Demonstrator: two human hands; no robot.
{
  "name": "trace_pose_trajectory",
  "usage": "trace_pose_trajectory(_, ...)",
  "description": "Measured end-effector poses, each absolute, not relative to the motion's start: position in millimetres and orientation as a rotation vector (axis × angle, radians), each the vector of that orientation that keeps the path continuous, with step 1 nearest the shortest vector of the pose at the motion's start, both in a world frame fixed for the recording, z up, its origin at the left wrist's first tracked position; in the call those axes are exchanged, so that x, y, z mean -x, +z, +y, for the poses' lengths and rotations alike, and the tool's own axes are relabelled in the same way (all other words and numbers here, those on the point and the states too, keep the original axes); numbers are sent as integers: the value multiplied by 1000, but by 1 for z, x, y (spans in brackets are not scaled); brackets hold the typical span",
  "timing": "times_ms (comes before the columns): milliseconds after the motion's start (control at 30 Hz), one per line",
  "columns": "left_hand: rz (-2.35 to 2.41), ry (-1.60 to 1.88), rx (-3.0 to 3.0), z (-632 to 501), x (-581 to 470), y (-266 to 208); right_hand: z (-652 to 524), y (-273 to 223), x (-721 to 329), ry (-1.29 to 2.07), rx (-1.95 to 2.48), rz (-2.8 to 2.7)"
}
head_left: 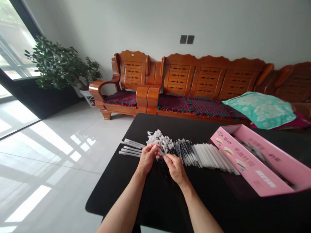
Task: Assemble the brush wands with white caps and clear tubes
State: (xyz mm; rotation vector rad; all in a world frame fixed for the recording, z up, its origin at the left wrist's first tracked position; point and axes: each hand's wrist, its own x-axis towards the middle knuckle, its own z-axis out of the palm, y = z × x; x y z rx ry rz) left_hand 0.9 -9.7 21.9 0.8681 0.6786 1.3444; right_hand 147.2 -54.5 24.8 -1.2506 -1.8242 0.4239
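Note:
My left hand (147, 157) and my right hand (175, 166) meet above the table, fingers closed on a pale, slim pen (160, 151); its ends are covered by my fingertips. Just beyond them lies a heap of whitish pen caps (159, 137). To the left of my left hand, several capped pens (132, 144) rest in rows. Right of the caps is a bundle of dark pen refills (185, 152), then a row of translucent white pen barrels (213, 158). Small black pieces (165, 170), partly hidden by my hands, are scattered beneath.
A pink cardboard box (245, 165) with grey items inside stands on the black table (150, 200) at the right. Behind the table runs a wooden bench (179, 74) with a turquoise cloth (264, 110). A potted plant (60, 66) stands left by the window.

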Motion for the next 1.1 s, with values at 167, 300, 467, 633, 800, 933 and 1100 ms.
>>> trace_pose_trajectory(167, 736, 1416, -827, -6, -2, 17, -54, 26, -143, 143, 1258, -1934)
trace_pose_trajectory(300, 745, 1393, -779, -6, -1, 16, -54, 27, -140, -105, 1260, -2013)
trace_pose_trajectory(467, 759, 1384, -790, -8, -1, 17, -54, 24, -141, 231, 1240, -1943)
trace_pose_trajectory(633, 867, 1572, -680, 2, 8, 14, -55, 20, -144, -53, 1269, -1971)
trace_pose_trajectory(800, 777, 1552, -653, 5, 15, 16, -53, 17, -152, -212, 1315, -1901)
trace_pose_trajectory(933, 770, 1479, -768, -4, 8, 17, -48, 13, -162, -146, 1384, -1746)
trace_pose_trajectory(1100, 872, 1419, -903, -8, 4, 15, -42, 9, -205, -319, 1512, -1427)
